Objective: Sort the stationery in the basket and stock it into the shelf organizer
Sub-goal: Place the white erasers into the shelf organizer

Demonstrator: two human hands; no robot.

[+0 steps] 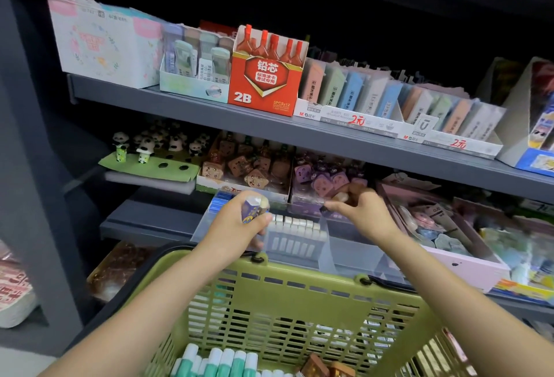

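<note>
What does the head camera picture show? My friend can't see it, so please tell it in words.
Two hands reach over a green basket toward a clear shelf organizer: the left hand holds a small blue-wrapped eraser, the right hand pinches something small. Stationery boxes fill the shelves above.

Dark grey metal shelves (192,112) stacked one above another, packed with small boxes. Black shadow up top. Grey side post (27,196) on the left. Pale floor (18,361) down low.
</note>
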